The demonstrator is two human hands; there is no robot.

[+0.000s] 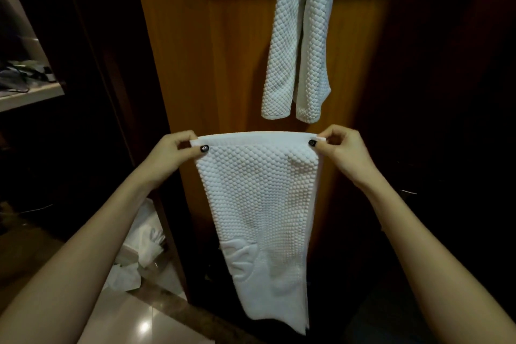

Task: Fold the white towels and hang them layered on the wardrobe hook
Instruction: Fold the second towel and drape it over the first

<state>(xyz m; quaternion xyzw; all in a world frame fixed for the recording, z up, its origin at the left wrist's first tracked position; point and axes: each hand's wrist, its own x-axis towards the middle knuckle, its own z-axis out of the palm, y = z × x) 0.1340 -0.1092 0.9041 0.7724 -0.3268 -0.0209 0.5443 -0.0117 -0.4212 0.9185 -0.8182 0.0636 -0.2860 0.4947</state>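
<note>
The towel hung soft and limp; left hand and right hand pinched its top corners, the best hold.

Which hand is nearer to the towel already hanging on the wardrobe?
Right. The right hand pinches a corner of the held towel, just below and slightly right of the hanging towel; the left hand pinches the other corner, well off to the hanging towel's lower left.

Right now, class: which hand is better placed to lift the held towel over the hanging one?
Probably the right hand: its corner of the held towel is almost below the hanging towel; the left hand pinches farther aside.
</note>
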